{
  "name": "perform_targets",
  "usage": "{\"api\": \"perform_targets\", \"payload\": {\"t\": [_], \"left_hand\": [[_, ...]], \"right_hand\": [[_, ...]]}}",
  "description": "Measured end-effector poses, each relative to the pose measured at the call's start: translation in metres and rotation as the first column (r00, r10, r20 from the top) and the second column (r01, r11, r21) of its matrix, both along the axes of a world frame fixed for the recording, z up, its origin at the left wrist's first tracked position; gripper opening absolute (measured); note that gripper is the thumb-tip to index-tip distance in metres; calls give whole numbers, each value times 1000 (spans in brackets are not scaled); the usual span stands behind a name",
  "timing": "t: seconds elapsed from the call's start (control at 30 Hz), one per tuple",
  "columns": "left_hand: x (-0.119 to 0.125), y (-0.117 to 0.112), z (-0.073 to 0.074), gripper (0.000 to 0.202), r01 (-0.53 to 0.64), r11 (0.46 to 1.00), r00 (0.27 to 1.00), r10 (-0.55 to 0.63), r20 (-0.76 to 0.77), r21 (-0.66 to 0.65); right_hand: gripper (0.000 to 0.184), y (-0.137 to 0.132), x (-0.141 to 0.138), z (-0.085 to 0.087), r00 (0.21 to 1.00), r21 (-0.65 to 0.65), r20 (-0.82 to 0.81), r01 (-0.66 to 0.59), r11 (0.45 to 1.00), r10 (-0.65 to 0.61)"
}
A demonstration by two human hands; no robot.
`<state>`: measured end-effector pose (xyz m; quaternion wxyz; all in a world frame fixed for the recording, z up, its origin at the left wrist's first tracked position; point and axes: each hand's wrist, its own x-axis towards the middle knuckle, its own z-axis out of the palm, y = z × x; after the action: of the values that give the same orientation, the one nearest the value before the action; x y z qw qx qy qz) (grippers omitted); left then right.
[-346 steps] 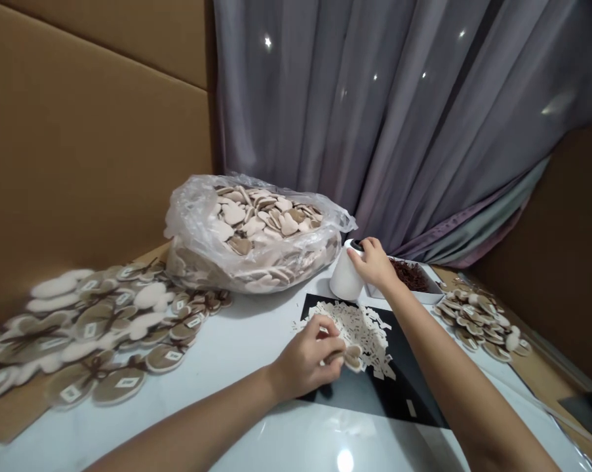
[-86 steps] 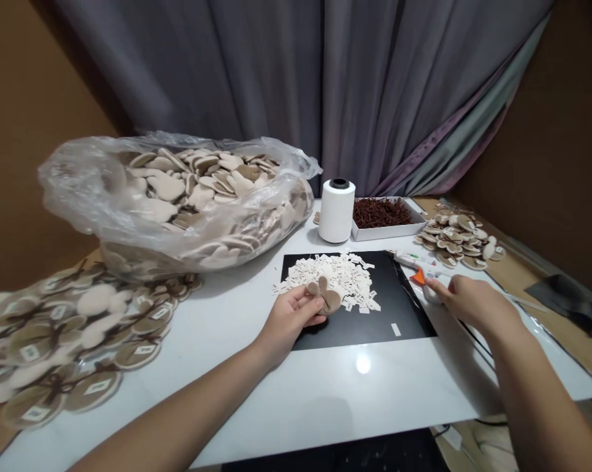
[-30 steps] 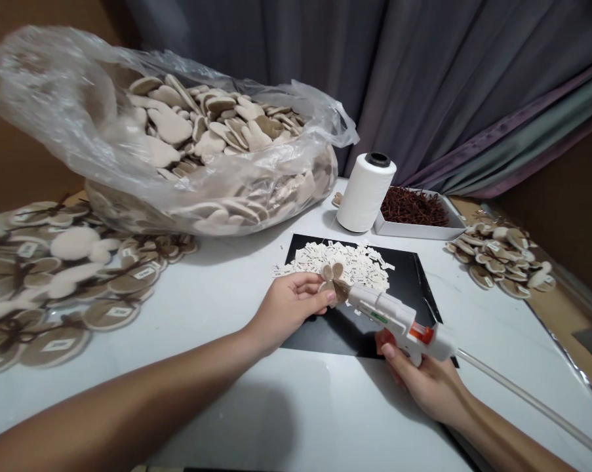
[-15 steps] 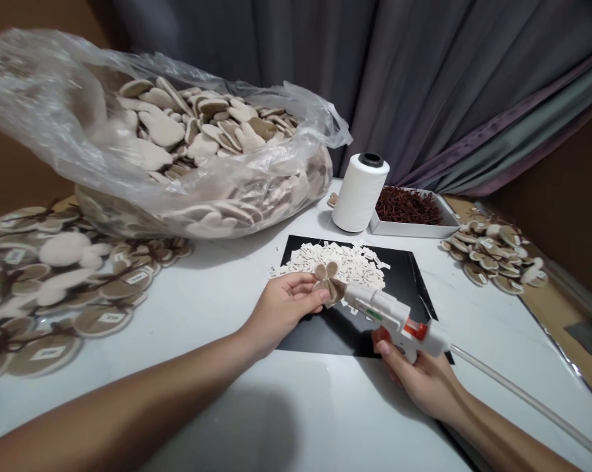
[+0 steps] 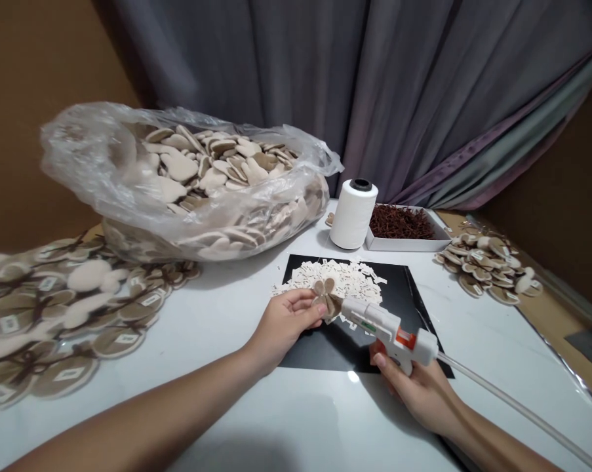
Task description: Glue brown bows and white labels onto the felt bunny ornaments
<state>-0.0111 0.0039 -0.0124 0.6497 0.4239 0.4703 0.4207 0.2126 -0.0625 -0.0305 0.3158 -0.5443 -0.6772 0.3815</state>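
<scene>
Between the thumb and fingers of my left hand (image 5: 296, 318) is a small brown bunny-shaped fabric piece (image 5: 331, 303), its two rounded ears pointing up. My right hand (image 5: 418, 387) is wrapped round the grip of a white hot glue gun (image 5: 374, 321) with orange parts. The nozzle end meets the fabric piece's right side; whether it touches I cannot tell. A long clear glue stick (image 5: 512, 403) runs out of the gun's back. Behind and under the hands, a heap of small white printed labels (image 5: 359, 282) lies on a black sheet (image 5: 398, 288).
A clear plastic bag (image 5: 217, 223) full of bunny-shaped pieces stands at back left. Tied, labelled pieces (image 5: 64, 373) spread over the left side, with another pile (image 5: 492, 269) at right. A white thread cone (image 5: 353, 216) stands beside a white tray (image 5: 408, 244) of dark red-brown ties.
The view has tilted up slightly, so the table's things sit lower in it. Both hands keep the bunny piece and the glue gun in nearly the same pose.
</scene>
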Motion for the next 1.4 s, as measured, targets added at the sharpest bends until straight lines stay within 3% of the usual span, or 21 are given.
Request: {"api": "perform_targets", "payload": {"t": [0.23, 0.6, 0.93, 1.27, 1.4], "left_hand": [[-1, -1, 2, 27, 2, 1000, 1000, -2, 24, -14], [-3, -2, 1, 28, 15, 1000, 999, -14, 35, -21], [-2, -1, 1, 29, -7, 999, 998, 4, 67, 34], [-2, -3, 5, 27, 17, 1000, 996, -16, 83, -14], [-1, -1, 5, 28, -31, 999, 992, 34, 123, -22]], "right_hand": [[35, 1, -3, -1, 998, 26, -52, 24, 999, -23], [43, -2, -3, -10, 992, -112, -116, 27, 993, -40], [44, -3, -4, -4, 992, -126, -121, 32, 991, -47], [53, 5, -3, 5, 979, -140, -126, 141, 980, -159], [50, 2, -2, 1, 964, -141, -189, 164, 976, -190]]}}
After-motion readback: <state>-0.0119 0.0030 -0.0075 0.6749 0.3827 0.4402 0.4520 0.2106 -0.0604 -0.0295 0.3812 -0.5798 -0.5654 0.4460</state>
